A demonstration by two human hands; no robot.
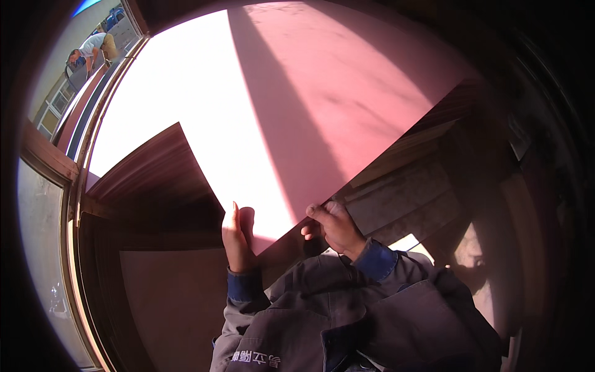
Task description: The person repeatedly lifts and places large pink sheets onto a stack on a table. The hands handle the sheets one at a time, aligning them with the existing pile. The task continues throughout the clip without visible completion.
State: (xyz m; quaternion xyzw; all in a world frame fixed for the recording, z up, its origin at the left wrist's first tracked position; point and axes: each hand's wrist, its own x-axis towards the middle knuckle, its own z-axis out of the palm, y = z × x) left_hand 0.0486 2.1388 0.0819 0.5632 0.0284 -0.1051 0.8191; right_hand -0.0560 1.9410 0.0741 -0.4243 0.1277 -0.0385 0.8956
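Note:
A large pink sheet stretches away in front of me, and one of its corners points toward my body. Strong sunlight turns its left part nearly white, while a dark shadow band crosses the middle. My left hand is closed on the sheet's left edge near that corner, thumb up, its other fingers mostly hidden. On the right edge, my right hand pinches the sheet with the thumb on top and the fingers curled below. Under the sheet, dark layered edges of a stack show at the left.
A window frame with glass runs along the left side. Outside it, a person bends over at the far upper left. Dusty boards lie lower, right of the sheet. A dull reddish panel is at lower left.

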